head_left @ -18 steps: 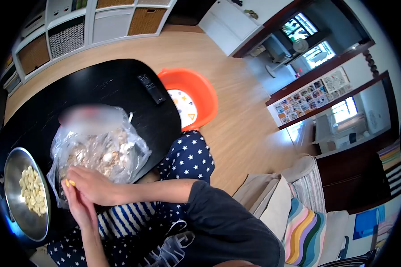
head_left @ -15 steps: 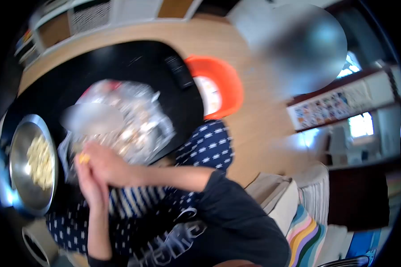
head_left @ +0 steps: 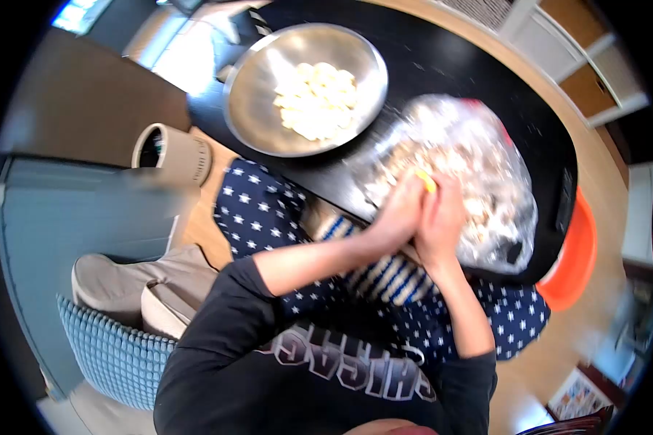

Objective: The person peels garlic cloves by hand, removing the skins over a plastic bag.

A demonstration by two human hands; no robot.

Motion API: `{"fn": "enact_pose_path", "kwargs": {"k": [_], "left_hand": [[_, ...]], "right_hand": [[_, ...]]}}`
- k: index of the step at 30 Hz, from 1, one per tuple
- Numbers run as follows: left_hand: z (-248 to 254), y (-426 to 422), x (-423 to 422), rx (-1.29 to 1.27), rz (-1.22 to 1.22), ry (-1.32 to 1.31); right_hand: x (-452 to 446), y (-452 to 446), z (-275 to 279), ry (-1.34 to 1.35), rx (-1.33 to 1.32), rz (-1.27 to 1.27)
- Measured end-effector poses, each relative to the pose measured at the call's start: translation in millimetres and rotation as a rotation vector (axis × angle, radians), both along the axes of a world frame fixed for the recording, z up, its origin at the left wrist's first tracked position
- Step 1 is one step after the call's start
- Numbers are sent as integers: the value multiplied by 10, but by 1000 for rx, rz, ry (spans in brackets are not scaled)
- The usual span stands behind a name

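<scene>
My left hand and my right hand are pressed together, fingers closed, at the near edge of a clear plastic bag. A small yellow thing shows between their fingertips; its kind is blurred. Whitish and tan pieces that look like unpeeled garlic and skins lie on the spread bag. Left of the bag stands a wide steel bowl. Inside it are several pale pieces that look like peeled garlic cloves.
The bag and bowl rest on a black table with rounded corners. A dark remote-like object lies near its right end, beside an orange tub on the floor. A beige bin stands at left. Cushions lie behind me at lower left.
The camera view has swung round, so the bowl has shifted from far left to upper middle. My hands stay together by the bag, with yellow still showing between them.
</scene>
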State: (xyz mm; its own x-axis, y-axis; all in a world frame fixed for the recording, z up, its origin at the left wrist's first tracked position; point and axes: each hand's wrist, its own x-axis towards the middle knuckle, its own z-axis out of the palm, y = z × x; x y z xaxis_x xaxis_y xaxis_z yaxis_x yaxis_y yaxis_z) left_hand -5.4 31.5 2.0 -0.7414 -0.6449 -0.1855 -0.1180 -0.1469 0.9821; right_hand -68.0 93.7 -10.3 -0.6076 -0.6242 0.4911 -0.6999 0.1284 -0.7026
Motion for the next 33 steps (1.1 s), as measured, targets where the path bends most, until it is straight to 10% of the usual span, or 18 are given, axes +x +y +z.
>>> {"fn": "enact_pose_path", "kwargs": {"k": [19,31,33], "left_hand": [[-33,83,28,42,9,204],[44,-191,-22,826,24,167],[34,-224,-31,785,-74,237]], "right_hand": [[118,-26,25,-270,-168,-75],[9,-33,-58,194,-94,-36],[1,-9,-23,-255,-52,9]]}}
